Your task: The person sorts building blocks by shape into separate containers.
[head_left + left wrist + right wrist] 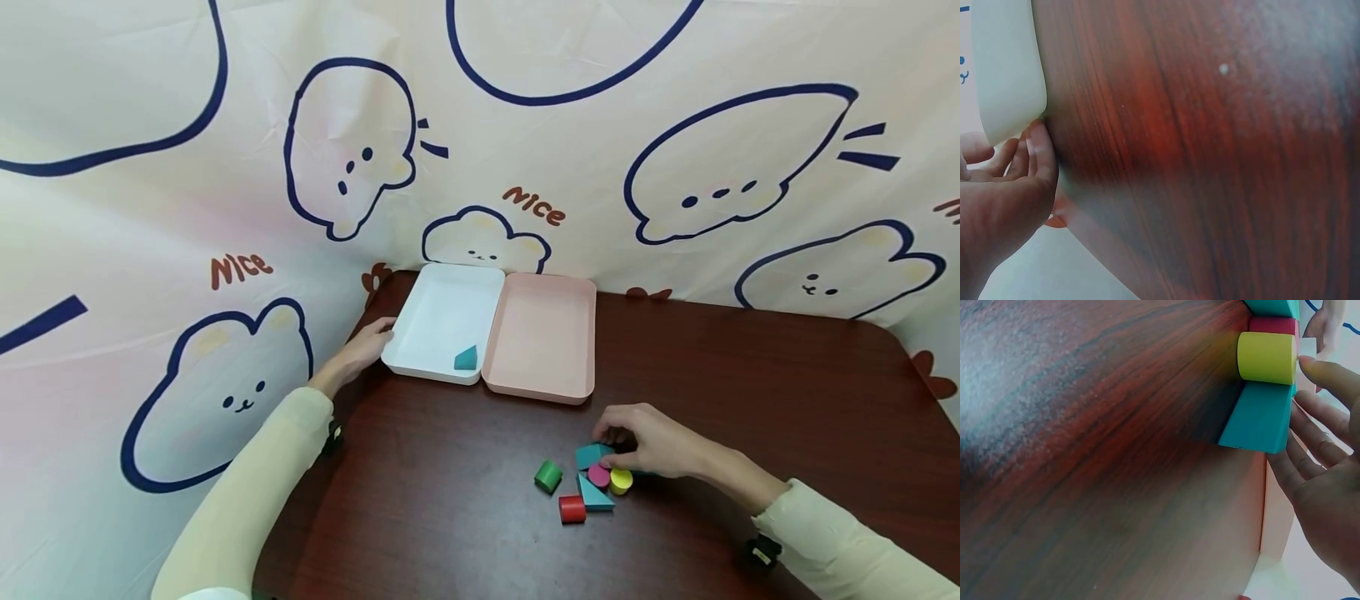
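At the left rim of the white tray (448, 321), my left hand (362, 346) touches the side with relaxed, slightly bent fingers. A teal block (466, 358) lies in that tray's near right corner. My right hand (656, 442) reaches over a cluster of blocks, its fingers spread in the right wrist view. Its fingertips and thumb are close about a teal block (589, 456). Against this sit a pink cylinder (598, 476), a yellow cylinder (1266, 357) and a teal triangular block (593, 494). Another teal block (1256, 419) is partly hidden under the right hand in the head view.
A pink tray (542, 333) adjoins the white one on its right. The green cylinder (548, 477) and red cylinder (572, 509) lie left of the cluster on the dark wooden table (442, 500). Behind hangs a printed cloth (570, 142).
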The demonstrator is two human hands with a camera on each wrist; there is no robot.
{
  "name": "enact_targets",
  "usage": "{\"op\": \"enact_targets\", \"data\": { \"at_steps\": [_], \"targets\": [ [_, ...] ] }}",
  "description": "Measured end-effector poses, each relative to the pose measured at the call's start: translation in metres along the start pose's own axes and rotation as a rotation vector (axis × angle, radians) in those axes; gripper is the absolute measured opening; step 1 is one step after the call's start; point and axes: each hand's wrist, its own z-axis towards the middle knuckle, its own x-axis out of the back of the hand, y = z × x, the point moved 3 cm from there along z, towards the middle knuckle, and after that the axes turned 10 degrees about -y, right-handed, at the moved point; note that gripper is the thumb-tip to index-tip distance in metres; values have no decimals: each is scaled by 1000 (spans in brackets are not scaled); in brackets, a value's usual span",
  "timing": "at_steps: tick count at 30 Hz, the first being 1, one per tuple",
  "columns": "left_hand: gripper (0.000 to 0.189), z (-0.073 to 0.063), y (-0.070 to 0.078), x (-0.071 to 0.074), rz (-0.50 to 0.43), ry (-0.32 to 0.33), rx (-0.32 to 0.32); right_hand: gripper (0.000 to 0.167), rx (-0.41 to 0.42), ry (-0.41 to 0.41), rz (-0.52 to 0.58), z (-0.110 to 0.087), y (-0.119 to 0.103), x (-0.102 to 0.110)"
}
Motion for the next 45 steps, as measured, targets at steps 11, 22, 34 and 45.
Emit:
{"op": "enact_targets", "data": {
  "at_steps": [11,22,34,45],
  "targets": [
    [56,0,1,-1,10,2,6,23,-25,-47,-14,1,-2,3],
    [56,1,1,-1,8,1,-1,22,-48,-22,-38,4,2,-3],
    [56,0,0,0,10,7,3,20,23,40,-78,20,-12,7],
    [55,-2,2,-1,-1,7,-1,19,84,72,-74,45,-34,21]
  ]
}}
